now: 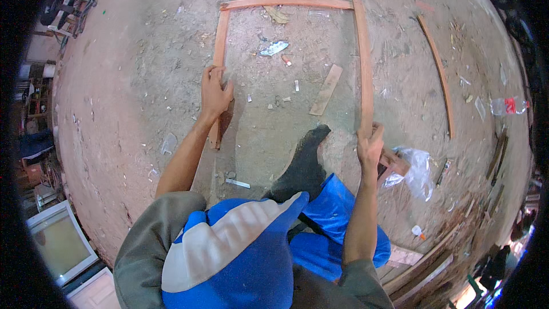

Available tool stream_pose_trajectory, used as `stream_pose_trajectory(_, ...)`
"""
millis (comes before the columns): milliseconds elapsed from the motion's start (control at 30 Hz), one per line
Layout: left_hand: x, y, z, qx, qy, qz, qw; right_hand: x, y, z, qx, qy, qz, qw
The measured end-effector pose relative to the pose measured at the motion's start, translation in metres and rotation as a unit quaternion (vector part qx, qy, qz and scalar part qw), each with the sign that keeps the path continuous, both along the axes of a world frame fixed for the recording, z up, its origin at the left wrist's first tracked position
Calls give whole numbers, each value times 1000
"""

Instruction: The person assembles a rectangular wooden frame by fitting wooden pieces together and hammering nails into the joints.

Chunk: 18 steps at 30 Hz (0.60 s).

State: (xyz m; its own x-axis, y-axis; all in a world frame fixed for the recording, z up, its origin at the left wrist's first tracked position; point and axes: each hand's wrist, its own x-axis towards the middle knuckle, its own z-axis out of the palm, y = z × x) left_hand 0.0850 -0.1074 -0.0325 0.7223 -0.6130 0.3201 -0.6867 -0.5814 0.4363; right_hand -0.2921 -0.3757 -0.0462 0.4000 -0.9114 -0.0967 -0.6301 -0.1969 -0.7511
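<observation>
Apparently, the step in hand is the placing or steadying of three wooden strips, which form an open rectangle. The left hand is bent over the left strip and seems to pinch it between thumb and fingers; the underside of this grip is hidden. The right hand is closed around the near part of the right strip.

Ahead of both grips, the cross strip meets the far ends of these two side strips. Whether the corners are fastened, I cannot tell. Behind the left grip, the left strip continues a little toward the body. Between the grips, but farther forward, a loose flat piece of wood lies on the ground; nearer to the body, there is a dark-covered foot. Just outside the right grip is a clear plastic bag. Well apart to the right of it, another long strip lies untouched.

In my judgement, the next move calls for an even hold with both hands, so that the corners do not open.
</observation>
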Motion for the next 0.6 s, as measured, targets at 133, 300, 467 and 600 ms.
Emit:
stream_pose_trajectory(133,-12,-21,8,-31,63,4,997,2,10,16,-12,-7,5,1000)
stream_pose_trajectory(300,-15,-28,-3,-34,18,-36,999,-3,17,8,-52,41,1,998)
stream_pose_trajectory(467,-45,-18,2,-53,126,7,991,-8,30,11,-79,42,-8,996)
stream_pose_trajectory(600,-68,-4,-4,-50,162,-32,985,-15,50,26,-87,41,-2,995)
